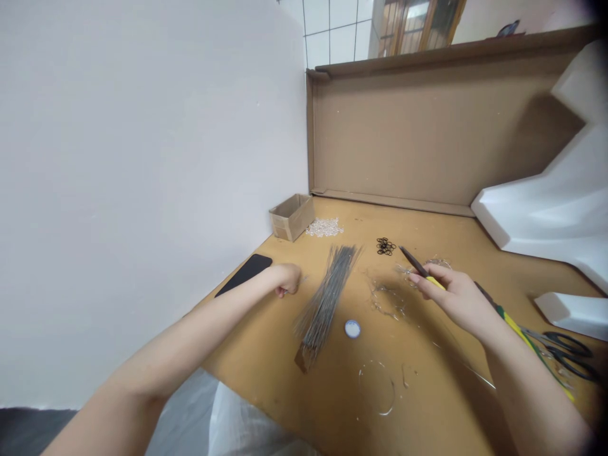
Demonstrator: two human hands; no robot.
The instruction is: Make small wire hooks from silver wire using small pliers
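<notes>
My left hand (pixel 287 278) is closed in a fist over the table, left of a bundle of thin grey wires (pixel 329 297). Whatever its curled fingers hold, if anything, is hidden. On the other side, my right hand (pixel 449 292) grips pliers (pixel 420 266) with dark, pointed jaws and a yellow handle; the jaws point up and left. Fine silvery wire (pixel 403 270) shows by its fingertips, and I cannot tell whether it is held. A tangle of thin wire (pixel 387 301) lies between the bundle and this hand. Black rings (pixel 386 246) are piled just beyond the pliers' tip.
A small cardboard box (pixel 292 218) stands by the wall, beside clear beads (pixel 325 227). A black phone (pixel 244 273) lies at the left edge. Nearer are a round white disc (pixel 352 329) and a wire loop (pixel 380 389). Scissors (pixel 567 348) and white foam (pixel 536 202) are at right.
</notes>
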